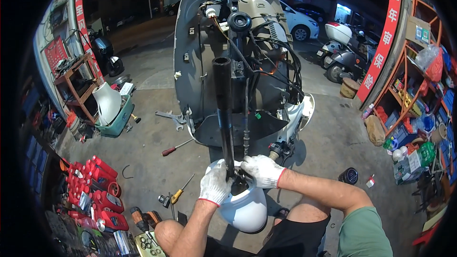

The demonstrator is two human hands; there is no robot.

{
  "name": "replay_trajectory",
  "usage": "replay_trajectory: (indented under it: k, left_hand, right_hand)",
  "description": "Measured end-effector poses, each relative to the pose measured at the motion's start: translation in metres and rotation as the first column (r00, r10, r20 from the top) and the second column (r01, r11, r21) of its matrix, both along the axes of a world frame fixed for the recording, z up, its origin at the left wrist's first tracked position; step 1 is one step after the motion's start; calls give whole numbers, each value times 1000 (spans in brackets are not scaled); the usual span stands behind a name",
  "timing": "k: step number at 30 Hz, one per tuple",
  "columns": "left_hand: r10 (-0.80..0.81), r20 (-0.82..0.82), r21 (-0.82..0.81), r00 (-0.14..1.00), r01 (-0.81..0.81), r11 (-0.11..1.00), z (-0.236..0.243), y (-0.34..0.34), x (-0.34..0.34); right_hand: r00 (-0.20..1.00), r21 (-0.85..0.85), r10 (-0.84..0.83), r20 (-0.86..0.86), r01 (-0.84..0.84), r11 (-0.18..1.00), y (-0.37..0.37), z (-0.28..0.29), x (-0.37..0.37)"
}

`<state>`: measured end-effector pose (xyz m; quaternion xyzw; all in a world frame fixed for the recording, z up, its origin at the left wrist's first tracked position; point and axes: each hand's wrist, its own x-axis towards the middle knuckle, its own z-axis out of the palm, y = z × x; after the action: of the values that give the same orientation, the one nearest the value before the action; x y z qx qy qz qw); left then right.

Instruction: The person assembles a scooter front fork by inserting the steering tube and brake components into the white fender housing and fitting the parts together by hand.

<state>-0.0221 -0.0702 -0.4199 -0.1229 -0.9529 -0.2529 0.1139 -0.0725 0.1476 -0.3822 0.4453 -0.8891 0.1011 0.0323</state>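
Both my hands wear white knit gloves with red cuffs. A long black steering stem (222,100) stands nearly upright before me, its open end at the top. My left hand (215,184) is closed around its lower end. Under my hands is a rounded white front fender (245,212), with dark metal parts in its opening. On the other side of the stem, my right hand (262,171) is closed at these dark parts; its fingertips are partly hidden, so what it pinches cannot be made out. Beyond stands a stripped scooter front shield (190,81) with exposed wiring (293,66).
A red-handled screwdriver (176,148), wrenches (172,118) and a yellow-handled screwdriver (178,194) lie on the floor. A power drill (139,219) and red bottles (102,181) are at left. A black can (349,176) stands at right, near crowded shelves (404,90).
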Motion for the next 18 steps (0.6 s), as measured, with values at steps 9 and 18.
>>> replay_trajectory:
  k: [9,18]
  left_hand:
    - [4,99,33,995,-8,999,14,3,1]
    - [12,103,47,995,-17,999,20,5,4]
  right_hand:
    - [1000,30,-12,26,11,999,1,0,0]
    - [1000,5,2,2,-2,1000,1,-1,2]
